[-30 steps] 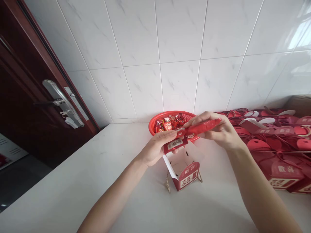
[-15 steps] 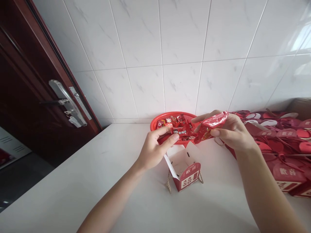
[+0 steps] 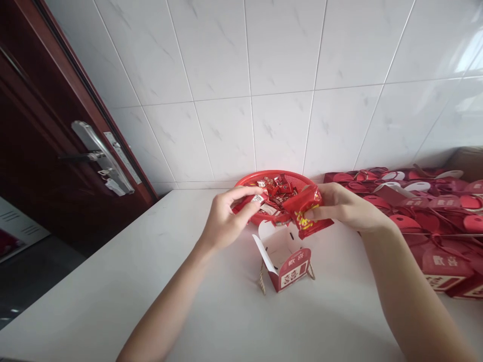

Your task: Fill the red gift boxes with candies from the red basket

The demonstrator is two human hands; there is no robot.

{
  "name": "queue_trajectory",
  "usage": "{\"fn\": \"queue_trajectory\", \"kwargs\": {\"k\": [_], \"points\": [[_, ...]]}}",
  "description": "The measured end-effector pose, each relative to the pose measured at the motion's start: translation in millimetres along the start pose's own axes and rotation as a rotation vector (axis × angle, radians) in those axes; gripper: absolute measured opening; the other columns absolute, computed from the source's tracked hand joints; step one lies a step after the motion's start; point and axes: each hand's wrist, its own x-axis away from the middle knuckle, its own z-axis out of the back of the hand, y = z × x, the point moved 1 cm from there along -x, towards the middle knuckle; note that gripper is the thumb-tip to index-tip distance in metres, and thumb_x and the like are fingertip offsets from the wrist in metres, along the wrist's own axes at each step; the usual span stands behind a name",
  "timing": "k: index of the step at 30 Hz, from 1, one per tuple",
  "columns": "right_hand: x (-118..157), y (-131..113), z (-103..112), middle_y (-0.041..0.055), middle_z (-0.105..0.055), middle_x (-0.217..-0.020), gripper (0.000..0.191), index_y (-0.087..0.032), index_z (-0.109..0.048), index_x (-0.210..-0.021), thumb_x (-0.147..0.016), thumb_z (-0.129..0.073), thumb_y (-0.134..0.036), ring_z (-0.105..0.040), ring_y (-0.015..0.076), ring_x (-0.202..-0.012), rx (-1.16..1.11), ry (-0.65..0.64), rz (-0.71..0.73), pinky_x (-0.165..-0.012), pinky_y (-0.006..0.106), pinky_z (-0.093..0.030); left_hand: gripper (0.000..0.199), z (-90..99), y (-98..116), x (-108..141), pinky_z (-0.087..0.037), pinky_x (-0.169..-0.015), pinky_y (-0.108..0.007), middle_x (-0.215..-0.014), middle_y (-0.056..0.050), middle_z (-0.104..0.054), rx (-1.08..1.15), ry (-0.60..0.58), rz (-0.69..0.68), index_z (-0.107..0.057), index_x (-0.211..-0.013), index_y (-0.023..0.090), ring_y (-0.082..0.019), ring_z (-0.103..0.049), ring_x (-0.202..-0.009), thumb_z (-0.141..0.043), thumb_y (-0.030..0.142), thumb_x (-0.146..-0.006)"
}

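An open red and white box with rope handles stands on the white table, its flaps up. Behind it is a red plastic basket of small wrapped candies. At the basket's left front, my left hand pinches a small red candy with a white label. My right hand grips a red packet with yellow print, above the back right of the box. Another small red wrapper shows beside the packet; what holds it is unclear.
Many red boxes with ribbons and handles are packed together on the right of the table. A tiled wall rises behind. At the left is a dark red door with a metal handle and keys.
My left hand has shifted slightly left. The red packet in my right hand has come left and lower and turned its yellow print into view. The camera view has shifted slightly.
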Motion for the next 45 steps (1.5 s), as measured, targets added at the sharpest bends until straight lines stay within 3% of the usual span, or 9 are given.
{"fn": "queue_trajectory", "kwargs": {"k": [3,7,12,16,19,26,34,40,45], "points": [[-1.7,0.2,-5.4,0.0045,-0.078,-0.09,0.021,-0.02,-0.079,-0.096,-0.076,-0.08,-0.026,-0.073,0.0232,-0.083,0.055,-0.062,-0.027,-0.073,0.033,-0.06,0.026,7.5,-0.1,-5.6,-0.055,-0.084,-0.035,-0.105,-0.006,-0.076,0.057,-0.009,0.037,-0.077,-0.103,0.019,-0.026,-0.068,-0.1,-0.068,0.03,-0.081],[-4.0,1.9,-7.5,0.0056,-0.078,-0.102,0.027,-0.022,-0.077,-0.105,-0.078,-0.079,-0.029,-0.073,0.0245,-0.095,-0.02,0.041,0.054,-0.08,0.036,-0.061,0.045,1.2,-8.0,-7.0,-0.056,-0.085,-0.034,-0.125,-0.009,-0.068,0.108,-0.251,0.075,-0.067,-0.125,0.023,-0.024,-0.067,-0.104,-0.074,0.029,-0.081],[-0.9,4.1,0.4,0.0066,-0.078,-0.104,0.031,-0.022,-0.076,-0.11,-0.08,-0.079,-0.03,-0.074,0.0237,-0.091,-0.026,0.124,0.082,-0.079,0.035,-0.061,0.052,-19.0,-32.6,-2.7,-0.057,-0.077,-0.034,-0.111,-0.008,-0.068,0.013,-0.472,0.149,-0.06,-0.13,0.024,-0.021,-0.069,-0.089,-0.076,0.036,-0.082],[1.3,1.1,3.4,0.0069,-0.078,-0.103,0.029,-0.021,-0.076,-0.109,-0.082,-0.077,-0.032,-0.073,0.026,-0.096,0.031,0.161,0.099,-0.08,0.036,-0.061,0.036,-20.4,-36.3,-3.3,-0.052,-0.088,-0.035,-0.117,-0.009,-0.069,-0.214,-0.457,0.035,-0.069,-0.116,0.022,-0.024,-0.066,-0.103,-0.069,0.042,-0.086],[0.0,-1.0,1.5,0.0075,-0.077,-0.102,0.03,-0.019,-0.075,-0.108,-0.083,-0.075,-0.035,-0.072,0.0261,-0.097,0.08,0.179,0.089,-0.081,0.036,-0.06,0.025,-12.3,-28.8,-4.2,-0.05,-0.079,-0.031,-0.098,-0.005,-0.072,-0.399,-0.524,0.074,-0.072,-0.091,0.02,-0.022,-0.065,-0.092,-0.061,0.043,-0.09],[-7.1,4.2,-7.9,0.0078,-0.074,-0.11,0.032,-0.019,-0.068,-0.114,-0.085,-0.072,-0.033,-0.069,0.0228,-0.099,0.09,-0.043,0.08,-0.088,0.039,-0.057,0.022,-4.3,-28.8,-5.2,-0.045,-0.072,-0.027,-0.093,-0.002,-0.07,-0.5,-0.826,0.305,-0.072,-0.089,0.019,-0.023,-0.065,-0.09,-0.068,0.037,-0.078],[-15.6,26.6,-19.8,0.0021,-0.072,-0.087,0.025,-0.021,-0.064,-0.108,-0.084,-0.066,-0.024,-0.065,0.0169,-0.073,0.377,-0.189,-0.098,-0.06,0.027,-0.049,0.034,-6.9,-34.2,-10.3,-0.049,-0.077,-0.03,-0.104,-0.006,-0.072,-0.358,-0.881,0.338,-0.07,-0.102,0.016,-0.025,-0.065,-0.095,-0.07,0.026,-0.07],[-15.9,29.1,-29.6,0.0066,-0.072,-0.095,0.024,-0.02,-0.068,-0.102,-0.082,-0.057,-0.012,-0.067,0.0202,-0.086,0.766,-0.189,-0.098,-0.069,0.028,-0.048,0.054,-5.1,-35.1,-10.8,-0.05,-0.075,-0.031,-0.107,-0.01,-0.071,-0.48,-0.864,0.397,-0.068,-0.12,0.012,-0.027,-0.066,-0.096,-0.073,0.034,-0.071],[-16.9,28.7,-47.3,0.0019,-0.072,-0.086,0.03,-0.021,-0.074,-0.094,-0.087,-0.047,-0.01,-0.06,0.0142,-0.068,0.771,-0.455,-0.128,-0.061,0.026,-0.041,0.045,-5.4,-36.5,-9.9,-0.05,-0.079,-0.03,-0.112,-0.005,-0.071,-0.463,-0.881,0.36,-0.072,-0.113,0.018,-0.026,-0.065,-0.102,-0.072,0.03,-0.07]]}}
